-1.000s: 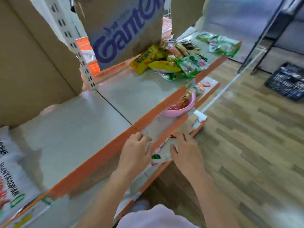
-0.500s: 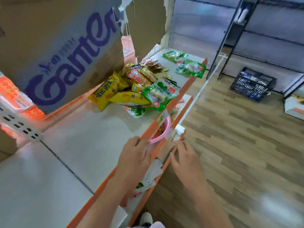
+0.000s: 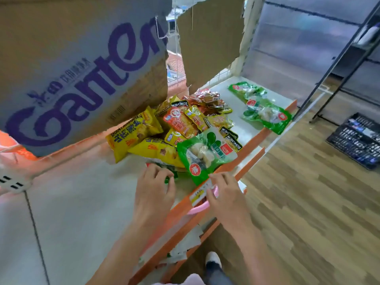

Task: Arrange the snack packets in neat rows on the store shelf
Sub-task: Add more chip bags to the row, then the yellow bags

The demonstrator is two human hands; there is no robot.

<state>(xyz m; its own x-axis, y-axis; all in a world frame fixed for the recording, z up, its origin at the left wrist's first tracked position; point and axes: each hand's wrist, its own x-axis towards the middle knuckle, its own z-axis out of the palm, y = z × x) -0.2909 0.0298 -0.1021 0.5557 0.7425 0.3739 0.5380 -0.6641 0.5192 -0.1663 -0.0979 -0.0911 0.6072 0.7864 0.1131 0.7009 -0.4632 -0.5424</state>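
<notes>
A loose pile of snack packets (image 3: 185, 124) lies on the white store shelf (image 3: 82, 202), with yellow packets (image 3: 133, 134) at its left and a green packet (image 3: 205, 155) at its front. Two more green packets (image 3: 267, 116) lie apart at the shelf's far right end. My left hand (image 3: 154, 192) is at the pile's near edge and its fingers and thumb pinch a green and white packet (image 3: 170, 174) that sticks out from under the pile. My right hand (image 3: 224, 198) hovers over the shelf's orange front edge (image 3: 181, 206), fingertips at the green packet's near corner.
A brown cardboard box (image 3: 82, 68) with purple lettering hangs over the shelf's back left. A pink bowl (image 3: 199, 208) sits on the lower shelf under my right hand. On the wooden floor to the right stand a black crate (image 3: 357, 138) and a black rack (image 3: 339, 58).
Both hands rose from the lower shelf's edge to the upper shelf and reached the near side of the packet pile. The view swung right toward the pile.
</notes>
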